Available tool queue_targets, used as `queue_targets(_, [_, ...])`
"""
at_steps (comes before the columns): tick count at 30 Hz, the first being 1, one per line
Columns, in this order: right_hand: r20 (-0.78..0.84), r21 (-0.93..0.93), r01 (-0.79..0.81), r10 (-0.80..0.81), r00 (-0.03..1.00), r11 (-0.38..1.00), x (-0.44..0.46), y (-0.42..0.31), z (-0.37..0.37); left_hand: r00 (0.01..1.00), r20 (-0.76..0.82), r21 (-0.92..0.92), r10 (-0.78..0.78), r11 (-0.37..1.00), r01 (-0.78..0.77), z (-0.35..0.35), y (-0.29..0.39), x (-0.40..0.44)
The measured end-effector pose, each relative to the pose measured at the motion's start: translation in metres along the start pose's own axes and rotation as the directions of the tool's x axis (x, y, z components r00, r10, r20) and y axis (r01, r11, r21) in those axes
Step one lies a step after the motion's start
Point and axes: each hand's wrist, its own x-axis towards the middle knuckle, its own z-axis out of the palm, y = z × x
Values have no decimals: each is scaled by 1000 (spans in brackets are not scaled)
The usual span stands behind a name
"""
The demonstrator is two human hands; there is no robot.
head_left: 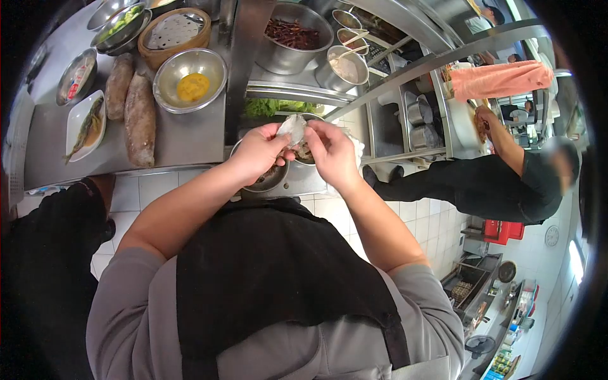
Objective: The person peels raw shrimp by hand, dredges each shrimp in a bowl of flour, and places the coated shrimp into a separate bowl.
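Note:
Between my two hands a thin, whitish translucent wrapper point(292, 128) is stretched out above some bowls. My left hand point(263, 149) pinches its left side, fingers curled. At the right side, my right hand point(330, 152) has its thumb and index finger close together at the wrapper's edge. Beneath my left hand is a metal bowl point(269, 181) with dark contents, partly covered by the hand. Another bowl point(306, 159) with brownish filling shows between the hands, its contents only partly visible.
On the left counter point(190, 140) are a bowl with egg yolk point(192, 87), two long brown pieces point(140, 120), a fish plate point(85, 126) and a bamboo steamer point(174, 37). Behind are a pot of dried chillies point(294, 38) and green leaves point(272, 106). A co-worker point(487, 183) stands at right.

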Motion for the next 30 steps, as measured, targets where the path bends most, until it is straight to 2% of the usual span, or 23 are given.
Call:
queue_targets(1, [114,210,-310,292,950,927,0,0,2,1000,-7,72,10,997,-9,2,-2,2])
queue_targets(2, [280,366,-592,522,806,718,0,1,4,1000,-12,144,19,989,-17,4,-4,3])
queue_targets(3, [313,427,-576,483,818,697,-3,7,8,999,-31,321,45,947,-33,6,-2,4])
queue_targets(5, [285,457,-603,534,796,654,-6,17,15,993,-57,636,102,770,-43,12,1,3])
queue_targets(6, [272,473,-615,559,783,631,-8,23,17,994,-93,644,64,765,11,13,0,4])
queue_targets(8, [273,258,-514,449,851,818,-18,47,21,986,-166,656,-9,746,117,11,-5,12])
queue_targets(9, [284,143,-441,390,876,886,-23,53,21,983,-169,704,77,707,66,8,-14,20])
queue_targets(11, [259,87,-393,360,896,915,-30,48,24,957,-159,792,241,610,-22,-2,-38,37])
queue_targets(13, [249,-10,-365,356,901,931,-35,57,25,965,-114,813,235,581,-46,-5,-44,47])
queue_targets(14, [257,58,-427,400,880,902,-35,66,24,969,-89,822,231,567,-59,-6,-48,50])
queue_targets(15, [268,126,-486,442,856,865,-33,68,22,983,-134,771,127,637,22,-2,-42,46])
queue_targets(18, [249,217,-632,584,773,744,-29,69,13,963,4,725,271,662,-190,4,-60,45])
queue_targets(19, [240,241,-663,618,749,709,-28,69,11,976,66,696,209,691,-195,3,-62,43])
queue_targets(22, [208,257,-696,665,718,671,-26,80,6,998,26,791,50,609,-51,-8,-71,50])
queue_targets(23, [193,238,-696,670,717,677,-26,88,4,997,-76,651,-18,756,63,-12,-77,53])
queue_targets(24, [179,219,-697,674,716,682,-24,96,2,993,-116,634,-24,768,93,-18,-74,52])
queue_targets(26, [148,227,-695,681,717,682,-23,113,1,967,-244,743,75,656,136,-35,-81,55])
queue_targets(29, [133,240,-688,679,722,685,-20,121,-3,956,-174,940,238,331,88,-62,-99,62])
queue_targets(30, [140,222,-651,637,758,726,-17,121,-7,950,-129,975,285,211,69,-67,-102,63])
